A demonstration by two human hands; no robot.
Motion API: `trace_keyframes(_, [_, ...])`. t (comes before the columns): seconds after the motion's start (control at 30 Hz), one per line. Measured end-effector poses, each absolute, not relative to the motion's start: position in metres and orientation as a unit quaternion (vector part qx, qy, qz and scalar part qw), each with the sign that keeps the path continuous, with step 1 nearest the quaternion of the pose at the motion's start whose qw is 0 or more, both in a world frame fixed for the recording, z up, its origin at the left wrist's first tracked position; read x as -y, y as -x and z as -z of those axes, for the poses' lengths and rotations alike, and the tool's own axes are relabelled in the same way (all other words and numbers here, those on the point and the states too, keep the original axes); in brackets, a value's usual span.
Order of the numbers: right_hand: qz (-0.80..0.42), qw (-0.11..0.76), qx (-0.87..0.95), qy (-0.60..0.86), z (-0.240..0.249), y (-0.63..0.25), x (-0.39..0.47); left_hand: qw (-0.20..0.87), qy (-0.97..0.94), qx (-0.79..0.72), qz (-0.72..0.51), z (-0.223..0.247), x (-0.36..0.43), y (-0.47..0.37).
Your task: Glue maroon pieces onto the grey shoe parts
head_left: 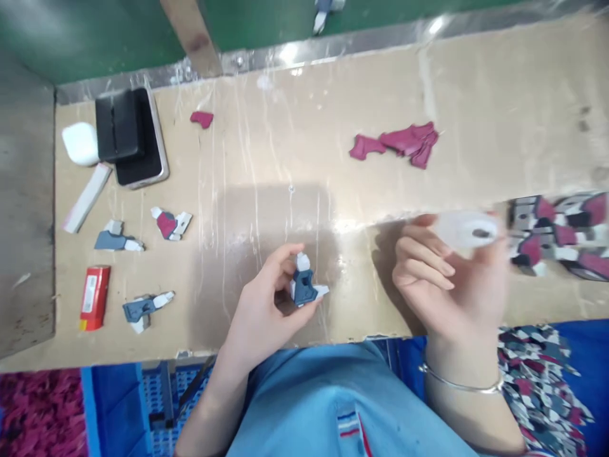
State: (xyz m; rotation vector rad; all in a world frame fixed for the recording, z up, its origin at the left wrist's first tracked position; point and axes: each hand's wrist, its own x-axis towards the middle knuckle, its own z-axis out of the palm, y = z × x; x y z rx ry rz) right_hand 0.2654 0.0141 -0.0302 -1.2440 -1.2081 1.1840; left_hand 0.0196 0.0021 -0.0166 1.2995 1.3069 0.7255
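Between the thumb and fingers of my left hand point(266, 304) is a blue-grey and white plastic piece point(303, 284), just above the table near its front edge. My right hand point(442, 273), partly blurred by motion, is wrapped round a white translucent bottle point(466, 231) with a dark spot on its end. To the right of that hand lie several maroon, white and grey pieces point(556, 235). Maroon parts point(409, 143) rest farther back on the table.
At the left are a phone point(159, 152) under a black case point(118, 127), a white case point(80, 143), a red lighter point(95, 297) and small assembled pieces point(143, 308). A bin of maroon parts point(42, 412) and a heap of mixed pieces point(537, 381) sit below the table point(285, 158).
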Motion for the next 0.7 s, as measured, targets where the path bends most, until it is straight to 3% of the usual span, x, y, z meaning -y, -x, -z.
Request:
trace_keyframes(0.1, [-0.689,0.539,0.267,0.404,0.026,-0.275,-0.023,0.538,-0.554,-0.556,-0.309,0.020,-0.001,-0.019])
trace_keyframes(0.2, [-0.747,0.507,0.262,0.341,0.024,-0.283,-0.012,0.533,-0.540,-0.582,-0.291,0.017,0.001,-0.021])
trace_keyframes(0.27, [-0.684,0.504,0.369,0.378,0.019,-0.299,-0.006,0.534,-0.532,-0.594,-0.280,0.013,0.001,-0.022])
trace_keyframes(0.3, [-0.605,0.519,0.428,0.426,0.016,-0.311,-0.007,0.536,-0.531,-0.596,-0.275,0.011,0.001,-0.023])
trace_keyframes(0.37, [-0.326,0.532,0.499,0.602,0.007,-0.341,-0.020,0.538,-0.532,-0.595,-0.271,0.008,0.001,-0.023])
trace_keyframes(0.47, [-0.146,0.504,0.494,0.694,-0.001,-0.374,-0.063,0.544,-0.535,-0.587,-0.271,0.007,-0.001,-0.023])
trace_keyframes(0.6, [-0.182,0.360,0.557,0.726,0.009,-0.368,-0.121,0.546,-0.532,-0.587,-0.271,0.010,0.000,-0.022])
trace_keyframes(0.7, [-0.202,0.305,0.583,0.725,0.025,-0.350,-0.144,0.537,-0.539,-0.586,-0.280,0.015,0.002,-0.022])
